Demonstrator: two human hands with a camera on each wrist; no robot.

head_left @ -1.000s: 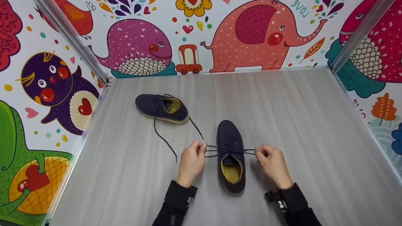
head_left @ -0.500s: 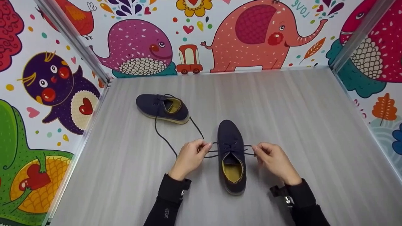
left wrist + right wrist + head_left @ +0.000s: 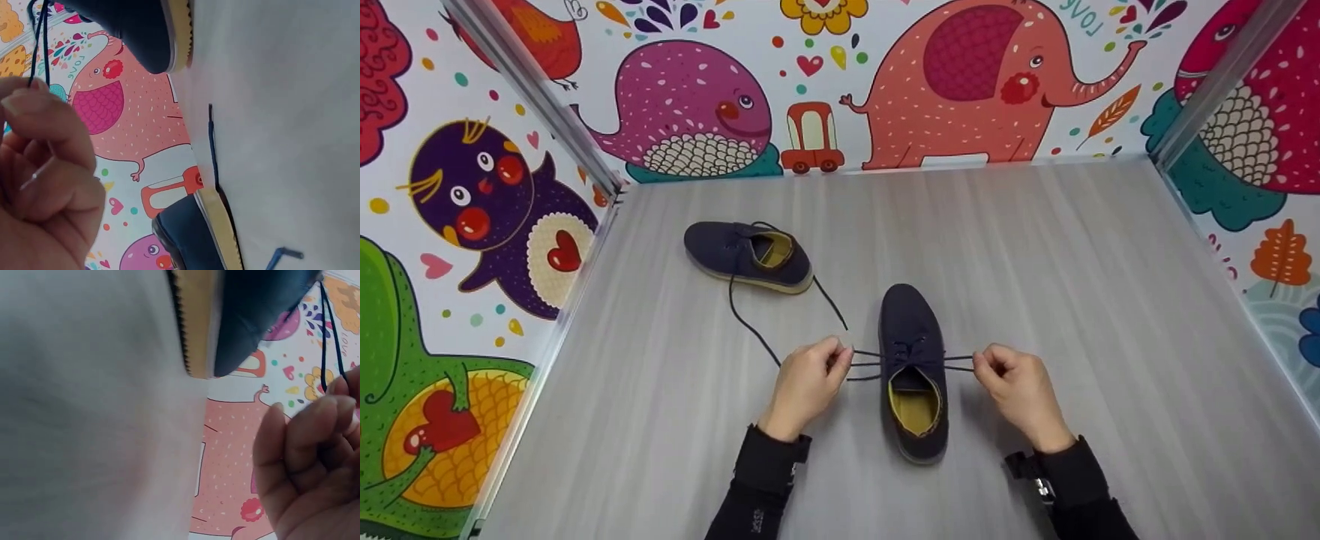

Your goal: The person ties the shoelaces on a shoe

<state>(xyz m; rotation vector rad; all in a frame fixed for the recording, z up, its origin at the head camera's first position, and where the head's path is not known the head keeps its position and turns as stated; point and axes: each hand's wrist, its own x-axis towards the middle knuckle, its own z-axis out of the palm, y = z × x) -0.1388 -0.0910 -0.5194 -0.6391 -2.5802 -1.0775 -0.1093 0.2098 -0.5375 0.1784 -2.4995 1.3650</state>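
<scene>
A navy lace-up shoe (image 3: 910, 319) with a yellow insole stands in front of me, toe pointing away. Its dark shoelace (image 3: 867, 364) is crossed over the tongue, with strands stretched out to both sides. On the left, my left hand (image 3: 808, 379) pinches lace strands between thumb and fingertips; a loose lace end shows just below them. My right hand (image 3: 1024, 391) pinches two strands on the other side. Both wrist views show paired strands running from the shoe's top into the fingertips, with the light sole (image 3: 181, 34) beside them.
A second navy shoe (image 3: 716, 251) lies further back on the left, toe to the left, its loose laces (image 3: 750, 328) trailing over the grey wood-look surface (image 3: 1072, 262). Printed cartoon panels (image 3: 960, 90) with metal corner strips wall the back and sides.
Half a second ago the hands came closer and the lace strands curved slackly. Now the hands have drawn apart again, and the strands run straighter. The second shoe stays put.
</scene>
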